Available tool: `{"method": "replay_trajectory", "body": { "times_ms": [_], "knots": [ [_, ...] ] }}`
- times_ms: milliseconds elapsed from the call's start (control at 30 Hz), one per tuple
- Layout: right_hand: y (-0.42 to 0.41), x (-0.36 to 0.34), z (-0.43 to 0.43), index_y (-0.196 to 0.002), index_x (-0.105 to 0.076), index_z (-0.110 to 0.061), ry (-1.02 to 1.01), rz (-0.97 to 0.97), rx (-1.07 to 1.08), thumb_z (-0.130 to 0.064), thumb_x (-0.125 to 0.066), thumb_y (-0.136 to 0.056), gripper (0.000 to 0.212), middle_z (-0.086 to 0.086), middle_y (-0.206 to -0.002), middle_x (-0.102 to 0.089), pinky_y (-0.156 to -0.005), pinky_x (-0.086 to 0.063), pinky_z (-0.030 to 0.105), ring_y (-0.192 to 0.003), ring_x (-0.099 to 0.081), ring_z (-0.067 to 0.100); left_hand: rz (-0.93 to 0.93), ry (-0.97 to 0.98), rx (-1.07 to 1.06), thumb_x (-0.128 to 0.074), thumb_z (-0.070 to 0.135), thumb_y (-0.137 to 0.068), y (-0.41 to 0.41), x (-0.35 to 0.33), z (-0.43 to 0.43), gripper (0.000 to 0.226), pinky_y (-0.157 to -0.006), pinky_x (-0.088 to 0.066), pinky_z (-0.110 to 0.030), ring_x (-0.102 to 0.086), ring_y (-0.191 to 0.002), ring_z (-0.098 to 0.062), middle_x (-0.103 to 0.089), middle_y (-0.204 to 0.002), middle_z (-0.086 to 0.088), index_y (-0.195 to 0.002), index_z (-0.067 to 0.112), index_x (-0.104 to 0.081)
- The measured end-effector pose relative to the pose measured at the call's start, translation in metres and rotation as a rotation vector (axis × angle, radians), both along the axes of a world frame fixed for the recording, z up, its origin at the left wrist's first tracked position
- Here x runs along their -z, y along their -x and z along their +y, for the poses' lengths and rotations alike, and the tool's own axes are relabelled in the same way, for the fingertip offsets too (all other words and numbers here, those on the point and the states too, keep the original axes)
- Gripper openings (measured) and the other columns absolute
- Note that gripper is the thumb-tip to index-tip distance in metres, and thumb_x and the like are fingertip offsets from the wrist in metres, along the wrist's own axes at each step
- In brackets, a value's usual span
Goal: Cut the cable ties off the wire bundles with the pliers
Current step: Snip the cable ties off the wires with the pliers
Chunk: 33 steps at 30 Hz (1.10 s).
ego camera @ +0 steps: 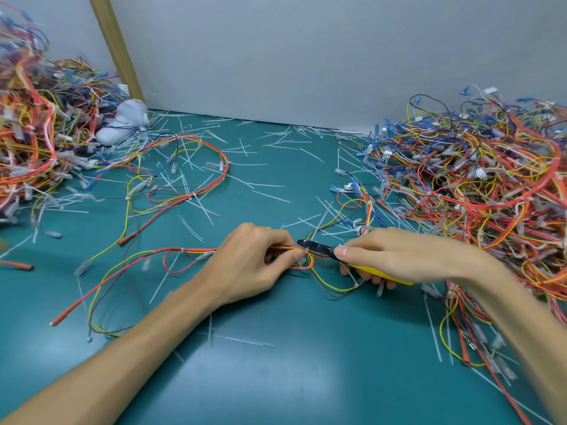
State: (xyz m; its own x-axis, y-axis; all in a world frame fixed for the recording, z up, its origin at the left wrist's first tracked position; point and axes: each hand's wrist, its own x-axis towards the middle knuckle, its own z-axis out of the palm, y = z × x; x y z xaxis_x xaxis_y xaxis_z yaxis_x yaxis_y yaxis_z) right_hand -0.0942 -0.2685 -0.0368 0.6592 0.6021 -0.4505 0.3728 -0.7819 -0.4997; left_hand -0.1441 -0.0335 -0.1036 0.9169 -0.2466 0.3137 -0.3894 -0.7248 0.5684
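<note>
Mid-task, seemingly. Pinching thin red, yellow and brown wire bundle (184, 250) in curled left hand (254, 265), low-centre on teal table mat (276, 363). Clamping yellow-handled, black-nosed pliers (317, 247) in right hand (395, 256), nose against small white cable tie (306, 252) beside left fingertips. Done: many, judging by cut white tie strips (270, 196) strewn about. Remaining: likely plenty in 2 tangled wire heaps (491, 179), 1 each side. Open mat near body; right forearm hemmed in.

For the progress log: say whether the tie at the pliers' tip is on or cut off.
Apparently on: the white tie crosses the wires beside the left hand, with the pliers tip at it.
</note>
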Motion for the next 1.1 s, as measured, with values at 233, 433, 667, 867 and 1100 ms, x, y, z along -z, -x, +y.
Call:
{"method": "replay_trajectory", "body": {
  "times_ms": [233, 433, 667, 867, 1100],
  "knots": [
    [0.009, -0.005, -0.001, -0.070, -0.057, -0.027, -0.021, -0.054, 0.009, -0.069, -0.034, -0.086, 0.050, -0.002, -0.073, -0.060, -0.061, -0.055, 0.027, -0.063, -0.060, 0.013, 0.039, 0.057, -0.009, -0.063, 0.034, -0.091, 0.006, -0.006, -0.002, 0.018, -0.053, -0.035, -0.024, -0.044, -0.053, -0.018, -0.054, -0.053, 0.000, -0.078, 0.024, -0.071],
    [0.019, 0.002, -0.012, -0.083, -0.063, -0.023, -0.096, -0.136, 0.026, -0.059, -0.040, -0.094, 0.044, -0.002, -0.076, -0.064, -0.072, -0.057, 0.039, -0.063, -0.058, 0.011, 0.043, 0.098, -0.042, -0.063, 0.031, -0.091, 0.009, -0.009, -0.007, 0.020, -0.056, -0.039, -0.028, -0.047, -0.054, -0.021, -0.061, -0.057, -0.003, -0.076, 0.021, -0.073],
    [0.038, 0.026, -0.008, -0.075, -0.059, -0.020, -0.042, -0.670, 0.134, -0.071, -0.029, -0.088, 0.061, 0.003, -0.061, -0.057, -0.058, -0.042, 0.035, -0.062, -0.054, 0.020, 0.025, 0.070, -0.048, -0.063, 0.029, -0.091, 0.010, -0.010, -0.008, 0.021, -0.054, -0.037, -0.024, -0.047, -0.054, -0.018, -0.059, -0.055, -0.003, -0.071, 0.024, -0.069],
    [0.057, 0.047, -0.008, -0.080, -0.044, -0.029, 0.014, -0.992, 0.115, -0.073, -0.025, -0.087, 0.049, -0.008, -0.077, -0.054, -0.056, -0.031, 0.033, -0.081, -0.060, 0.020, -0.028, -0.012, -0.013, -0.063, 0.031, -0.092, 0.012, -0.009, -0.011, 0.017, -0.054, -0.038, -0.025, -0.046, -0.053, -0.010, -0.055, -0.055, 0.010, -0.082, 0.021, -0.072],
    [0.052, 0.057, -0.009, -0.090, -0.050, -0.027, 0.020, -1.055, 0.117, -0.075, -0.016, -0.087, 0.060, -0.008, -0.086, -0.059, -0.056, -0.033, 0.032, -0.087, -0.060, 0.019, -0.053, -0.027, -0.010, -0.064, 0.029, -0.091, 0.014, -0.010, -0.014, 0.014, -0.052, -0.030, -0.017, -0.048, -0.053, -0.001, -0.053, -0.053, 0.017, -0.083, 0.021, -0.073]
  ]
}}
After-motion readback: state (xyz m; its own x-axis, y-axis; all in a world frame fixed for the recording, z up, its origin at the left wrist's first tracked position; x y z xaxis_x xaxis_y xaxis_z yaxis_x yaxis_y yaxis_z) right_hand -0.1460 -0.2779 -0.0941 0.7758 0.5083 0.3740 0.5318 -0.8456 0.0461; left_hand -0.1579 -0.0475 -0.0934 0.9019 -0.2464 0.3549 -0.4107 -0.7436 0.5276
